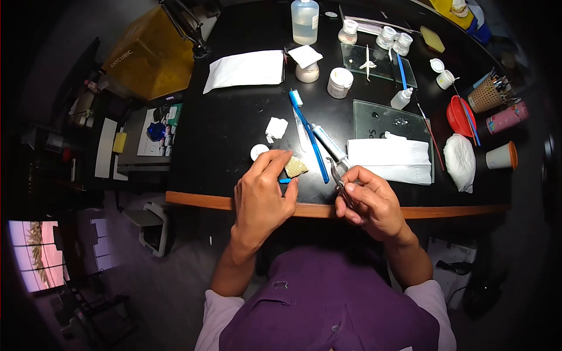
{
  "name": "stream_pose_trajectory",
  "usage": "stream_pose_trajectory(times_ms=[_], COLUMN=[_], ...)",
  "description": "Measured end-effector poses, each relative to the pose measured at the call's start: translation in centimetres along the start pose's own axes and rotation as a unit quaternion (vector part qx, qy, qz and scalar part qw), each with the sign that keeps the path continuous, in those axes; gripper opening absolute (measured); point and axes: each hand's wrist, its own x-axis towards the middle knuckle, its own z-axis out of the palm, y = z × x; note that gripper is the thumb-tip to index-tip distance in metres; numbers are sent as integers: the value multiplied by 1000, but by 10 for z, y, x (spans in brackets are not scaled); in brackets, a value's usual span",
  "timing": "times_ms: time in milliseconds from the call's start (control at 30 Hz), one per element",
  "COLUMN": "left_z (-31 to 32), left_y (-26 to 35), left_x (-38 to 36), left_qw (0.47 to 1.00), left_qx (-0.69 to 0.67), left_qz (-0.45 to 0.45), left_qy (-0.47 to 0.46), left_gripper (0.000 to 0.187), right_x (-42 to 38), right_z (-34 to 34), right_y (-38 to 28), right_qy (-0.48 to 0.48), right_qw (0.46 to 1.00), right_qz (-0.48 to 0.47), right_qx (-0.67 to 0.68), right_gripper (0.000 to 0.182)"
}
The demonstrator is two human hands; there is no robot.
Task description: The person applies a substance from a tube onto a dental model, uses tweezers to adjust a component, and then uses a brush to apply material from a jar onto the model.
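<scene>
My left hand [263, 190] rests at the table's front edge. Its thumb and fingers close around the side of a small tan block with a grid of holes [296, 167], beside a short blue piece [285, 181]. A small round white lid [259, 153] lies just beyond those fingers. To the right, my right hand [370, 202] pinches a slim metal tweezers-like instrument [335, 174], its narrow end pointing up and left. Past that end lie a white and blue tube [329, 143] and a blue toothbrush [313, 140].
A folded white paper towel [389, 158] covers part of a glass slab [386, 117]. Jars [339, 83], a clear bottle [305, 23] and a second glass slab [379, 68] stand farther back. At right are a red bowl [461, 117], white bag [459, 162] and cup [501, 156].
</scene>
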Motion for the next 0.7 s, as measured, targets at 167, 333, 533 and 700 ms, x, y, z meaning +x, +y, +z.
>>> stream_pose_trajectory(times_ms=[167,333,533,700], left_z=[4,-4,-11,-11], left_y=[0,12,29,36], left_x=[0,-1,-10,-11], left_qw=[1000,994,994,988], left_qx=[11,50,-12,-54], left_qz=[13,70,79,107], left_qy=[22,67,76,102], left_gripper=[46,49,53,58], right_x=[1,-1,1,3], right_z=[3,10,5,-2], right_y=[0,-2,-13,-10], right_qy=[24,73,57,47], right_qw=[995,922,848,812], right_qz=[-35,-178,-247,-303], right_qx=[-91,-335,-466,-498], right_gripper=[13,12,11,9])
